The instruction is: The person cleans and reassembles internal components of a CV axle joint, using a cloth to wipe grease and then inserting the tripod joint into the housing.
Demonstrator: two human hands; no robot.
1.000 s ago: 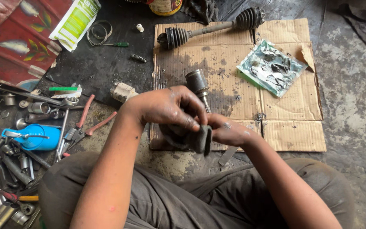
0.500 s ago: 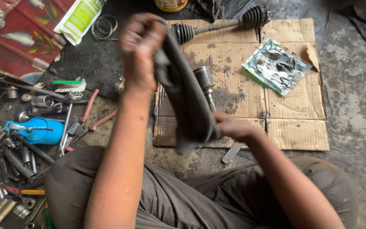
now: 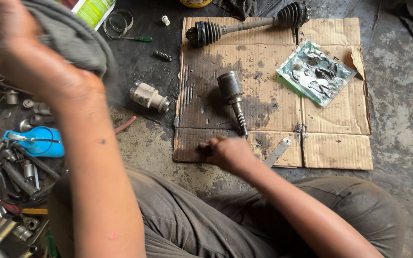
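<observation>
Grey cloth (image 3: 68,36) is bunched in the left hand (image 3: 22,45), which is raised close to the camera, up and to the left of the cardboard sheet (image 3: 340,119) — fingers clamped on the fabric. The right hand (image 3: 228,153) rests at the cardboard's near edge, fingers curled together on something small and dark; what it is I cannot tell. Just beyond that hand, a metal joint with a splined stub (image 3: 233,98) lies on the greasy middle of the cardboard. An axle shaft with rubber boots (image 3: 249,26) lies along its far edge, and a torn foil packet (image 3: 314,71) sits toward its right side — a blue oil can (image 3: 41,141) is well off its left.
</observation>
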